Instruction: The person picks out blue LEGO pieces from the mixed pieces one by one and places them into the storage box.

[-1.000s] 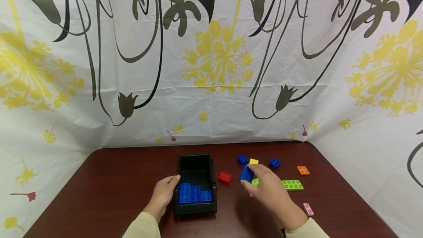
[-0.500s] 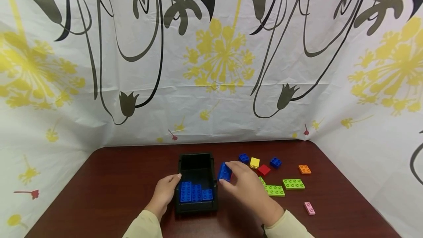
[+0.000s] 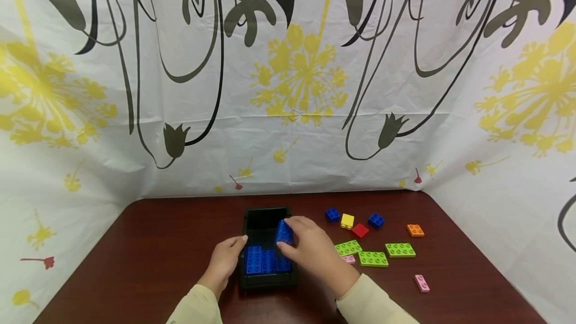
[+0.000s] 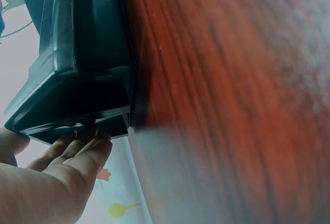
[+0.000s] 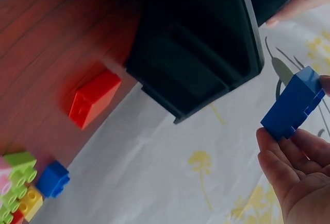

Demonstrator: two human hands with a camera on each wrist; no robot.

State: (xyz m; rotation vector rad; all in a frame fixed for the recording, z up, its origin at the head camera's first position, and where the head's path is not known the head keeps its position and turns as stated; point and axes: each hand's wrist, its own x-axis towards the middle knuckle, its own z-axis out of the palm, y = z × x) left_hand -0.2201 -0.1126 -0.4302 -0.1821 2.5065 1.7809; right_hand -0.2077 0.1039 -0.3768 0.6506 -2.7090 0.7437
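The right hand (image 3: 315, 254) pinches a blue brick (image 3: 284, 232) between thumb and fingertips, the grip closed on the brick's sides. The brick sits at the far tip of the grip, at about 11 o'clock from the palm, tilted and held in the air over the black bin (image 3: 265, 220), above the bin's right half. In the right wrist view the same blue brick (image 5: 293, 104) stands out beyond the fingertips (image 5: 276, 144), clear of the bin's wall (image 5: 206, 54).

Inside the bin, at its 6 o'clock end, lie three blue bricks (image 3: 266, 260) side by side, just below the held one.

The left hand (image 3: 223, 263) rests against the bin's left wall at 9 o'clock, thumb on the rim, fingers relaxed and laid along the outside; the left wrist view shows the straight fingers (image 4: 85, 149) touching the bin's base (image 4: 77, 80).

On the counter (image 3: 157, 244), at 3 o'clock from the bin, lie three green plates (image 3: 372, 258), a red brick (image 3: 360, 230), a yellow brick (image 3: 347, 221), two small blue bricks (image 3: 332, 214), an orange brick (image 3: 415, 230) and a pink plate (image 3: 421, 283).
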